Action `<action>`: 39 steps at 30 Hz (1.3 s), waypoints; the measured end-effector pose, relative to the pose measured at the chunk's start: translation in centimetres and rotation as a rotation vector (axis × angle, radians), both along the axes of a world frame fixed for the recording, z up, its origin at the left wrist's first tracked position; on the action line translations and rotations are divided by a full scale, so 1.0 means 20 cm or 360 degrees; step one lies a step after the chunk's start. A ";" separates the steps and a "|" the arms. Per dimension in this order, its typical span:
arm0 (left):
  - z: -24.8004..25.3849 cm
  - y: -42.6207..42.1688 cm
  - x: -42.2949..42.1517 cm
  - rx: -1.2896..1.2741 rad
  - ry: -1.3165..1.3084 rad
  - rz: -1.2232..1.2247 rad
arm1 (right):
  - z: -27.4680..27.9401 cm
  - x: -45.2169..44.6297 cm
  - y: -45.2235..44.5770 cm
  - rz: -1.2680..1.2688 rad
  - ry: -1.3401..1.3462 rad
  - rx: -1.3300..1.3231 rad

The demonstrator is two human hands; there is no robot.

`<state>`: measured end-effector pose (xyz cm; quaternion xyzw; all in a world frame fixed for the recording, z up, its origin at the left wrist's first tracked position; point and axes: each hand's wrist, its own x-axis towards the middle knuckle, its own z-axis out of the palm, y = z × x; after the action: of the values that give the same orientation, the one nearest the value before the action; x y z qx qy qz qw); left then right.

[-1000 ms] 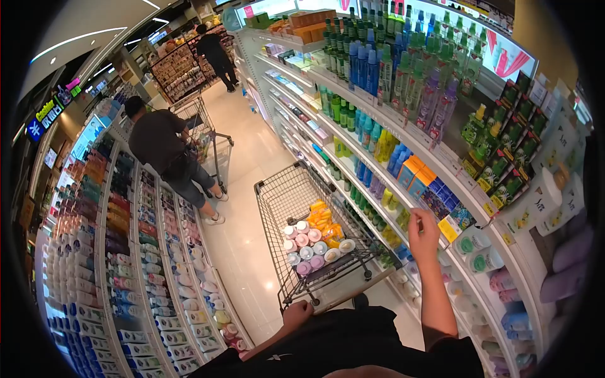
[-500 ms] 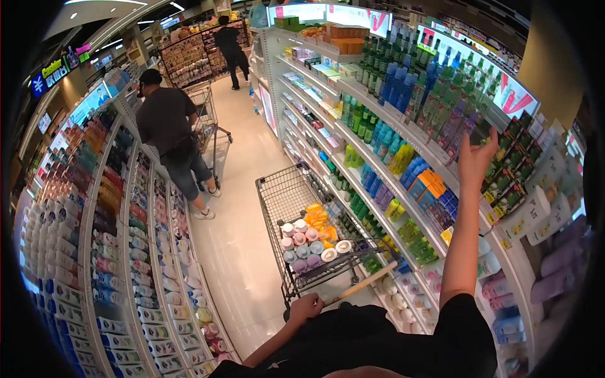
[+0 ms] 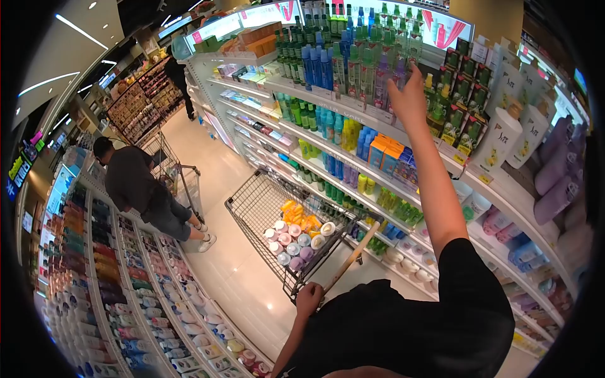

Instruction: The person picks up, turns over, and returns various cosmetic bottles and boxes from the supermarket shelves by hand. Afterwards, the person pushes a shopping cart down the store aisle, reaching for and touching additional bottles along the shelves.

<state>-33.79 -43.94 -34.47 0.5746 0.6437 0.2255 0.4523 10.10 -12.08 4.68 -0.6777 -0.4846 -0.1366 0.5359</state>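
Note:
My right hand is stretched out at the top shelf on the right, thumb and fingers apart, beside clear bottles with purple liquid. Whether a fingertip touches one of them I cannot tell. Low in the view, my left hand is closed around the shopping cart's handle. Inside the wire shopping cart are several white, pink, grey and purple capped bottles and orange-yellow packages. Green-boxed goods stand just right of my right hand.
Large white pump bottles and blue bottles share the top shelf. A person in dark clothes bends beside another cart in the aisle. Shelves of bottles line the left side. Another person is farther back.
My view has turned to the right. My right hand has come up against the row of bottles, its fingers still apart. The left hand stays on the handle. The nearer person bends lower.

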 end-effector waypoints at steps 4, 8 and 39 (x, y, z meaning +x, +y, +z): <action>-0.28 0.02 -0.08 0.0225 -0.0051 -0.0012 | 0.01 0.07 0.03 0.0084 0.0055 -0.0225; -0.36 0.05 -0.11 0.0284 -0.0242 -0.0006 | -0.04 0.15 0.04 0.0143 -0.0049 -0.0140; -0.19 0.01 -0.06 0.0321 0.0029 0.0114 | -0.09 0.25 0.13 0.0364 -0.0159 0.0023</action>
<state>-34.96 -43.71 -38.30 0.5959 0.6419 0.2999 0.3780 15.04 -9.56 2.83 -0.6064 -0.5838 -0.1115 0.5281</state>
